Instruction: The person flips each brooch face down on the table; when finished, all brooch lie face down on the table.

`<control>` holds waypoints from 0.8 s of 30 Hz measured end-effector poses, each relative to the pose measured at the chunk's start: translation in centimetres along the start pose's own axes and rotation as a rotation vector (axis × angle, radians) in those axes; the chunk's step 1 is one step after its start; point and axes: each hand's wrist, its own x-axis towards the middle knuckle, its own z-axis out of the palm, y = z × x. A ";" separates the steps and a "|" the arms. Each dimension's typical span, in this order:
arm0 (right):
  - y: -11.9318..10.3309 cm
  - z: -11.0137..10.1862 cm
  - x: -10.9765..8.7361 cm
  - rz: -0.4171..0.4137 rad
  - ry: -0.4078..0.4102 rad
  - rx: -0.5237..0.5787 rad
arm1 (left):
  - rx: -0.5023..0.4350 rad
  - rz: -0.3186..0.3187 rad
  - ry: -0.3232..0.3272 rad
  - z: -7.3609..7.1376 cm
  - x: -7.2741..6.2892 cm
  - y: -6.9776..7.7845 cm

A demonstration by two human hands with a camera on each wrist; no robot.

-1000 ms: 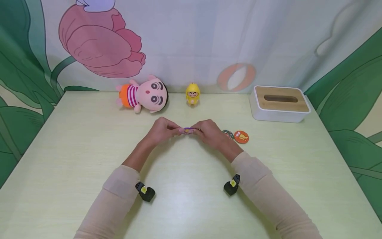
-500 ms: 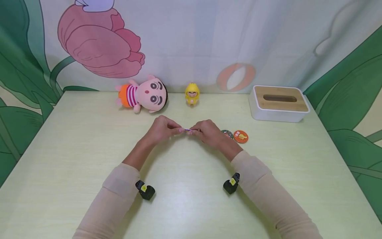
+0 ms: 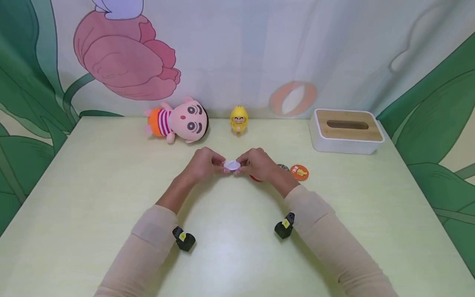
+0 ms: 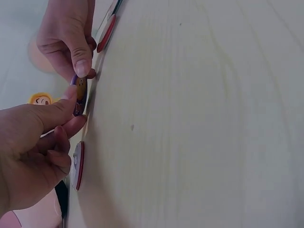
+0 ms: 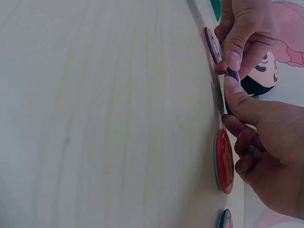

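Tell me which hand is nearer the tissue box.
Right. The right hand is left of the tissue box, nearer the person; the left hand is farther left, across the round badge.

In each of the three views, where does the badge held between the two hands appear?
Head: the badge, just below centre, pale side visible.
Left wrist: the badge, left of centre, patterned side visible.
Right wrist: right of centre, partly hidden by a thumb.
Shared landmark: left hand and right hand, pinching it.
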 end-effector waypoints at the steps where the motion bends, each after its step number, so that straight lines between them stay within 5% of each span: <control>1: 0.0 0.0 0.0 0.008 -0.003 -0.004 | 0.008 -0.002 -0.001 0.0 0.0 0.0; 24: -0.1 0.0 1.2 0.030 -0.017 -0.050 | 0.111 -0.010 0.011 0.0 0.7 0.3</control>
